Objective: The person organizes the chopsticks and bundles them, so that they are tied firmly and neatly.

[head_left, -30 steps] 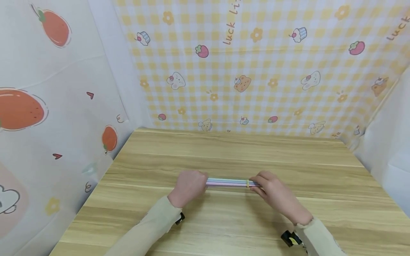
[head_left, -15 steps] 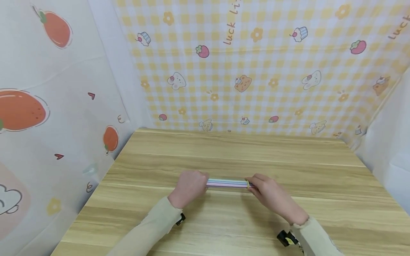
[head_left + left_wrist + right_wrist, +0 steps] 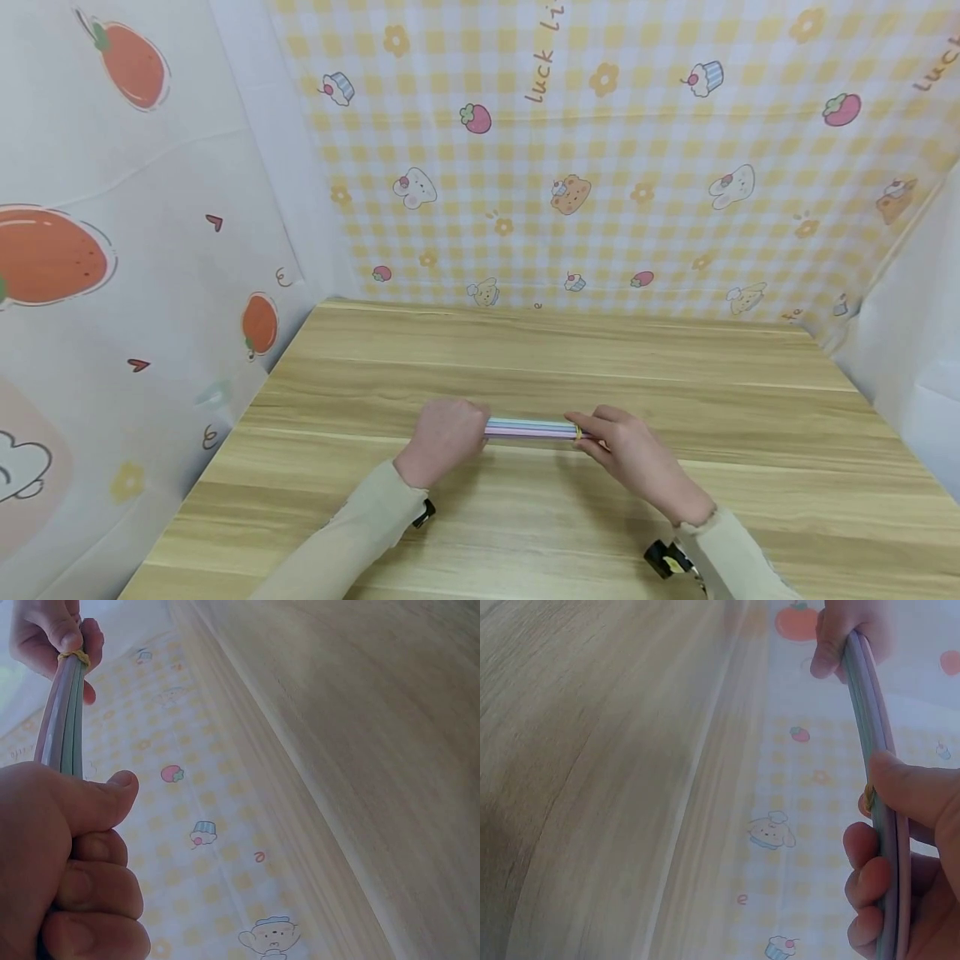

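Observation:
A bundle of slim pastel sticks [image 3: 528, 427], in pink, lilac, blue and green, is held level above the wooden table. Whether they are pencils or straws I cannot tell. My left hand [image 3: 444, 437] grips one end in a fist, its thumb along the sticks, hiding that end. Toward the other end my right hand [image 3: 637, 458] holds the bundle between thumb and curled fingers. A yellow rubber band [image 3: 578, 432] circles the sticks beside the right fingertips. In the right wrist view, the right thumb lies across the sticks by the band [image 3: 868, 799].
The wood-grain table [image 3: 525, 525] spreads beneath both hands. A yellow checked cloth [image 3: 517, 250] hangs behind its far edge. White printed cloth [image 3: 172, 192] covers the left side, and pale cloth hangs at right. Small black cameras [image 3: 663, 558] sit at the wrists.
My right hand has slid a little left along the bundle, its fingertips now reaching over the rubber band. The left hand keeps its grip in nearly the same place.

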`<action>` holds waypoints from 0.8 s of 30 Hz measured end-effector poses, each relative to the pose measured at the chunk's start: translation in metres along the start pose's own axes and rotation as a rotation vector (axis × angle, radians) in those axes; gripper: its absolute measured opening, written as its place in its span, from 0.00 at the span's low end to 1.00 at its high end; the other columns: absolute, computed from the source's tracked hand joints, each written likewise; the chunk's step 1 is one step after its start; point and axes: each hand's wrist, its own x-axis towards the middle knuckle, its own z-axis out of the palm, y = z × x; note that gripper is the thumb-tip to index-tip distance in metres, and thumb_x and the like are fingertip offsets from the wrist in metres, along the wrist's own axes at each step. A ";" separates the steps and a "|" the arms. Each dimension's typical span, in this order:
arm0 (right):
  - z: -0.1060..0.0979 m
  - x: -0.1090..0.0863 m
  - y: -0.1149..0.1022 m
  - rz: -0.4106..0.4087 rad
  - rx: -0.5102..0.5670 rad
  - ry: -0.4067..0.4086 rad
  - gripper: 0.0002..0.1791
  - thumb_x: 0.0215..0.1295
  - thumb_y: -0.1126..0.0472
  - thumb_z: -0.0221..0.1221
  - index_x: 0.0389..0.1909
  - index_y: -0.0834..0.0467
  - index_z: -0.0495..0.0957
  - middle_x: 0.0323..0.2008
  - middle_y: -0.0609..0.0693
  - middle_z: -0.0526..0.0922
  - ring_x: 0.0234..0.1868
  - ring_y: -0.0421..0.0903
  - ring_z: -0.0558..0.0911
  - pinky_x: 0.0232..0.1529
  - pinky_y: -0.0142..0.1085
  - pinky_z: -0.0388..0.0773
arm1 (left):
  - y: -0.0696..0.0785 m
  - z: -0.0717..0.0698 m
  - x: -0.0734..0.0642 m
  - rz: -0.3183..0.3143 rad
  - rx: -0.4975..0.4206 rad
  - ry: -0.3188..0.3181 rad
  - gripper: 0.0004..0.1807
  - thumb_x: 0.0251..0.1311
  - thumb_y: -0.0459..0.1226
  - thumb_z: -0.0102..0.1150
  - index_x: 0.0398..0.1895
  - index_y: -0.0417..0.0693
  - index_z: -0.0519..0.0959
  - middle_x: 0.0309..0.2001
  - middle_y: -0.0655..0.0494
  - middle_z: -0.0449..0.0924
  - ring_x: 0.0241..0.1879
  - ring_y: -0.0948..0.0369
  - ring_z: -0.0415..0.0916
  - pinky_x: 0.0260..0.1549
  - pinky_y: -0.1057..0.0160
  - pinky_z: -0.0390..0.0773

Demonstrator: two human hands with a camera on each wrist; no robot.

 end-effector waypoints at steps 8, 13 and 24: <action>0.003 0.003 -0.004 0.021 -0.030 0.012 0.22 0.50 0.58 0.70 0.50 0.53 0.83 0.22 0.39 0.74 0.20 0.26 0.66 0.19 0.21 0.65 | 0.000 0.001 0.000 0.005 0.005 0.011 0.20 0.41 0.36 0.64 0.08 0.56 0.61 0.10 0.66 0.48 0.13 0.69 0.41 0.06 0.71 0.44; 0.008 0.006 -0.003 -0.042 -0.106 0.046 0.25 0.48 0.53 0.70 0.52 0.48 0.82 0.20 0.40 0.75 0.17 0.26 0.64 0.17 0.21 0.62 | 0.002 0.000 0.000 -0.001 0.024 0.006 0.22 0.41 0.37 0.64 0.07 0.56 0.59 0.10 0.65 0.45 0.13 0.68 0.41 0.07 0.71 0.44; 0.004 0.006 0.000 -0.088 -0.104 0.061 0.30 0.47 0.54 0.71 0.54 0.57 0.79 0.21 0.41 0.74 0.18 0.28 0.66 0.20 0.22 0.66 | 0.000 0.001 0.001 0.009 -0.007 -0.004 0.16 0.44 0.39 0.67 0.10 0.55 0.69 0.08 0.66 0.57 0.12 0.69 0.45 0.05 0.71 0.49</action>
